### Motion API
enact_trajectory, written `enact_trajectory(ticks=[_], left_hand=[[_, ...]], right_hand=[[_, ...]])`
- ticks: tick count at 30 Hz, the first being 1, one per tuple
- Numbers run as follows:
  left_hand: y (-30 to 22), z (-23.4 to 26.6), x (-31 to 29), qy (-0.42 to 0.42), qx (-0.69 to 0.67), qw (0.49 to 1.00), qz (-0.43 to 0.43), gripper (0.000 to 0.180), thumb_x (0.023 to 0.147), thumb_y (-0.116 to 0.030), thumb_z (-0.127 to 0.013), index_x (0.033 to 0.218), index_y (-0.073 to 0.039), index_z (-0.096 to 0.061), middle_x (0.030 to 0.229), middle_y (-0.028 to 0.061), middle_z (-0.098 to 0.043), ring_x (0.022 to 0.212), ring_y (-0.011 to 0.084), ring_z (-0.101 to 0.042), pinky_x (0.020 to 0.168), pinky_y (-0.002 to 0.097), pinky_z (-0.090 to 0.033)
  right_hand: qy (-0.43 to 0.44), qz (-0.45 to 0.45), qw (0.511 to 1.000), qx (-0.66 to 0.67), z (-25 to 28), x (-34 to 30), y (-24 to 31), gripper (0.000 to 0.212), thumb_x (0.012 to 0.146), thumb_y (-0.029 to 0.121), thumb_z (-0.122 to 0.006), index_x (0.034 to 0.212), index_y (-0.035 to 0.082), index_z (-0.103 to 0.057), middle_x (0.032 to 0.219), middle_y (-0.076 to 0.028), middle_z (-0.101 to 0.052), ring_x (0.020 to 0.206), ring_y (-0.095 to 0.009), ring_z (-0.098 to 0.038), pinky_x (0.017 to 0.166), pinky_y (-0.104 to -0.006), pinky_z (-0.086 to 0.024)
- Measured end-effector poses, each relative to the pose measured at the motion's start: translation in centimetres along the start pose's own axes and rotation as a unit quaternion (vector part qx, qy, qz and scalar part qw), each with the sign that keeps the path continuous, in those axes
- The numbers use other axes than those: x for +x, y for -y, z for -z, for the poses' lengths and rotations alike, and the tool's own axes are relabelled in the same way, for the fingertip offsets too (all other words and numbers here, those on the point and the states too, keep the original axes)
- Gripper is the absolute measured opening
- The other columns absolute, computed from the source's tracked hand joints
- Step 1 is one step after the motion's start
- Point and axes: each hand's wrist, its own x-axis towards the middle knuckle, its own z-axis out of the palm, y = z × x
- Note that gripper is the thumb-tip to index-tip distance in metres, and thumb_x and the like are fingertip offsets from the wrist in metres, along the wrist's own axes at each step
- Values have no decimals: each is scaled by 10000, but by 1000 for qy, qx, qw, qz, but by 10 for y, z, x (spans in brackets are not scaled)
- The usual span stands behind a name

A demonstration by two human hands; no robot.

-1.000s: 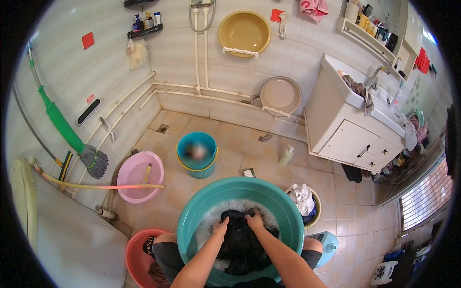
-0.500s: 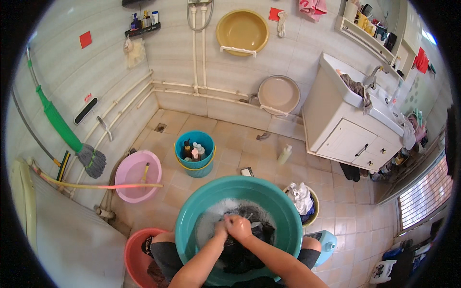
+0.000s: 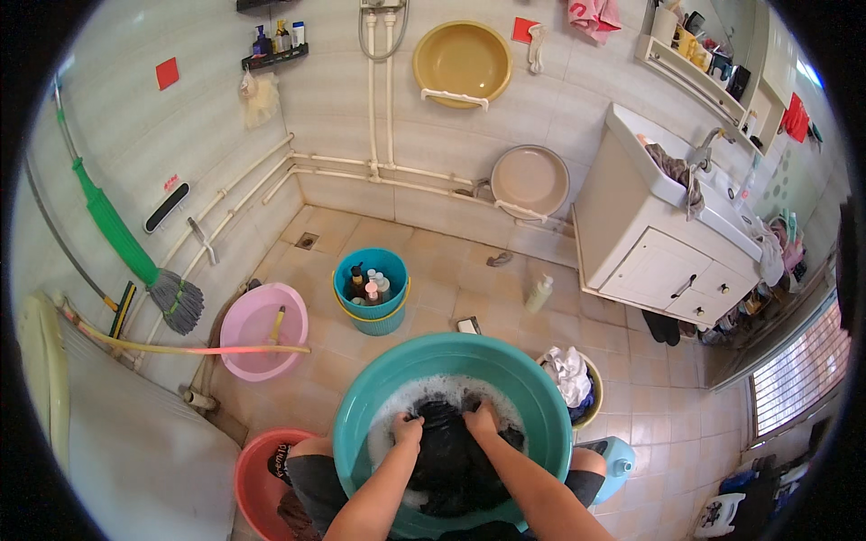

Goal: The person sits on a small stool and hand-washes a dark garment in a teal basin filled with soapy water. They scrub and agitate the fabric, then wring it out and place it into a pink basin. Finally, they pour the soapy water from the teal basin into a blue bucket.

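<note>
A big green basin (image 3: 361, 397) stands between my knees, holding foamy water and a dark, wet garment (image 3: 451, 464). My left hand (image 3: 409, 430) is closed on the garment's left side, and my right hand (image 3: 483, 418) grips it at the upper right. Between the two hands the black cloth lies spread out, partly under the suds. White foam (image 3: 388, 410) rings the cloth along the basin's inner wall. What kind of garment it is, I cannot tell.
Around the basin stand a red tub (image 3: 257, 473) with dark clothes, a pink basin (image 3: 239, 338), a blue bucket (image 3: 374, 316) of bottles and a small tub of laundry (image 3: 568, 374). A yellow hose (image 3: 180, 345) crosses at left. A light-blue jug (image 3: 618, 464) sits by my right knee.
My hands were together over bunched cloth at the basin's middle. Now they are apart, left and right, with the black cloth stretched out between them.
</note>
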Motion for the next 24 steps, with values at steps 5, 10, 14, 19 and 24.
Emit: enact_trajectory(ticks=[5, 10, 14, 19, 24], left_hand=[[-39, -6, -37, 169, -255, 944, 120, 617, 736, -503, -608, 1168, -79, -492, 1188, 147, -461, 1015, 276, -492, 778, 457, -436], [9, -8, 17, 282, -301, 905, 109, 496, 758, -465, -584, 1029, -50, -573, 1073, 147, -533, 937, 279, -525, 756, 430, -431], [6, -19, 10, 206, -214, 955, 15, 460, 761, -431, -590, 992, -34, -580, 1014, 139, -557, 901, 277, -534, 757, 412, -425], [28, -22, 37, 104, -127, 972, -171, 417, 765, -389, -597, 946, -13, -590, 940, 129, -587, 857, 274, -545, 758, 389, -417], [-43, -13, -48, 51, -176, 962, -203, 280, 779, -252, -626, 891, -1, -574, 870, 93, -562, 802, 208, -520, 727, 326, -411]], right_hand=[[-52, 396, 906, 137, -31, -35, 1, 341, 760, 307, -595, 1019, 87, -563, 986, -130, -578, 862, -312, -578, 711, -381, -474], [-12, 447, 893, 51, -1, -137, 37, 239, 786, 294, -595, 764, 56, -595, 817, -108, -584, 642, -317, -576, 567, -384, -471], [-151, 494, 856, 14, -12, -103, 40, 341, 830, 309, -514, 623, 55, -605, 636, -137, -587, 521, -327, -566, 477, -403, -472], [-169, 376, 910, 44, -10, -67, 50, 392, 835, 346, -488, 637, 30, -610, 653, -188, -579, 576, -374, -553, 547, -437, -455], [-107, 116, 981, 109, 7, -7, 26, 412, 811, 411, -528, 773, 10, -612, 764, -194, -595, 735, -346, -582, 658, -437, -451]])
